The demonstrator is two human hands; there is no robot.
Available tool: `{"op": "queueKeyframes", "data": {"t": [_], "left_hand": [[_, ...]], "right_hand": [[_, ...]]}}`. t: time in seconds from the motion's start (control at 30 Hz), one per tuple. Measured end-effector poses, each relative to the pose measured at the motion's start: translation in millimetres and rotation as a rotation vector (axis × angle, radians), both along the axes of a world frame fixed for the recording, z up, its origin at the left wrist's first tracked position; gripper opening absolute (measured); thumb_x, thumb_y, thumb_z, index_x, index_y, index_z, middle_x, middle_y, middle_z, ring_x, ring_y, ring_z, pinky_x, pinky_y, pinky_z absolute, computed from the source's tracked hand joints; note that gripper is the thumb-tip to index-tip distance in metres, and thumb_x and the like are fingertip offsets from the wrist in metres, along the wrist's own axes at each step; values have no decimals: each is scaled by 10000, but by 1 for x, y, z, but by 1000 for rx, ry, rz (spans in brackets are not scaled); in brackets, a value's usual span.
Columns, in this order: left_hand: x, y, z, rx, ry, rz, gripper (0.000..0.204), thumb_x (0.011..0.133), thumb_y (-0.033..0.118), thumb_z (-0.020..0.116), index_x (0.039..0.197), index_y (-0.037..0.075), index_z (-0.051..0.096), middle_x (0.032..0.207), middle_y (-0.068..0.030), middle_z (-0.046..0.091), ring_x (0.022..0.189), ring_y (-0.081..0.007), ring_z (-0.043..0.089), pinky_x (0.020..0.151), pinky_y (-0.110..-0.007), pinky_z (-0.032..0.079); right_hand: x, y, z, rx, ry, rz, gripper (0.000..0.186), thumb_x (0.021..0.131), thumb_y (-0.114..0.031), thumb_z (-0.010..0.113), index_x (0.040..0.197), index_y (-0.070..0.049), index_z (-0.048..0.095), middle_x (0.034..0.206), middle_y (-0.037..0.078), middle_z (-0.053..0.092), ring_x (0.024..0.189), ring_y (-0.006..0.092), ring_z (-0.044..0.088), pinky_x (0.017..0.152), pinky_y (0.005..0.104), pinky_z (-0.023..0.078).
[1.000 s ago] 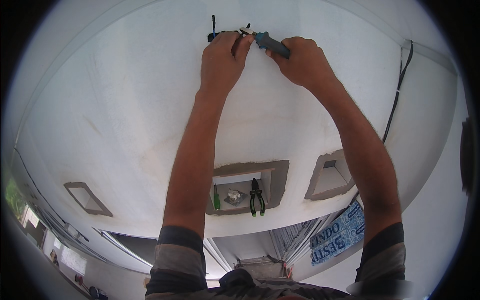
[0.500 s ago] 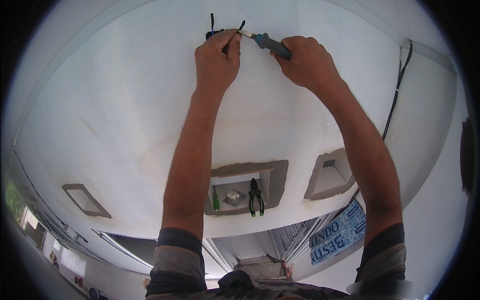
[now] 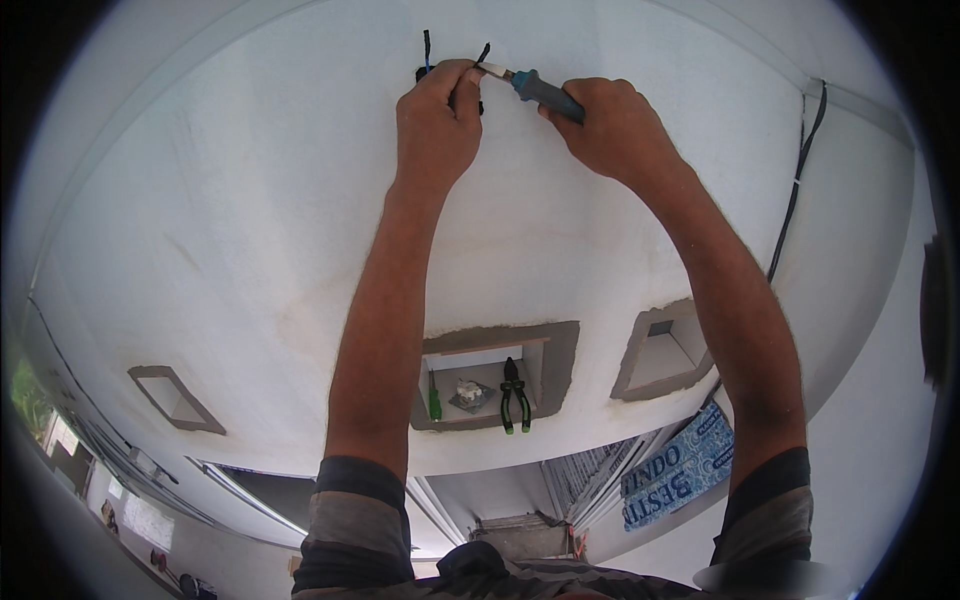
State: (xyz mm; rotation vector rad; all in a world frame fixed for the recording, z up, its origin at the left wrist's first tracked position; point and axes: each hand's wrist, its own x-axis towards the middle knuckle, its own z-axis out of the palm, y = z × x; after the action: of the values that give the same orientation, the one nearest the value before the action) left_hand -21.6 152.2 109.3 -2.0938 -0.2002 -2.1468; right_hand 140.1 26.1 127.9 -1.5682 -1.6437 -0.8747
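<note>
With the view as a clock face, both my hands are up on the white wall (image 3: 560, 230) near the top. My left hand (image 3: 438, 118) is at 12 o'clock, its thumb and forefinger pinched together on one dark wire (image 3: 486, 50), whose end sticks up just past my fingertips. My right hand (image 3: 615, 125) is at 1 o'clock, fingers wrapped around one pair of cutters (image 3: 548, 96) with a blue-grey grip. Their pale metal tip points toward 10 o'clock and reaches the wire beside my left fingertips; I can't tell whether the blades are apart or closed on it. A second wire (image 3: 427, 44), dark with a bit of blue low down, stands at 12 o'clock, left of the first. Part of one black box (image 3: 421, 74) shows behind my left hand.

I count three openings edged in grey cement: one (image 3: 562, 372) at 6 o'clock below the centre, one (image 3: 204, 412) between 8 and 9, one (image 3: 632, 372) between 3 and 4. The middle one holds one green-handled screwdriver (image 3: 434, 400), one pale lump (image 3: 469, 391) on a grey square piece, and one pair of black-and-green pliers (image 3: 512, 390). One blue printed sheet (image 3: 680, 470) hangs between 4 and 5.
</note>
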Motion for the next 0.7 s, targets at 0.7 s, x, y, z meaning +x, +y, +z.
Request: {"op": "queueKeyframes", "data": {"t": [0.7], "left_hand": [[2,7,0,63,-39,13,178,1012,153,633,1028,9,737,769,-65,706,652,-121,623,643,-277,512]], "right_hand": [[-16,1,3,43,-44,-96,173,926,-195,662,934,-44,745,829,166,728,788,362,736,706,445,601]]}}
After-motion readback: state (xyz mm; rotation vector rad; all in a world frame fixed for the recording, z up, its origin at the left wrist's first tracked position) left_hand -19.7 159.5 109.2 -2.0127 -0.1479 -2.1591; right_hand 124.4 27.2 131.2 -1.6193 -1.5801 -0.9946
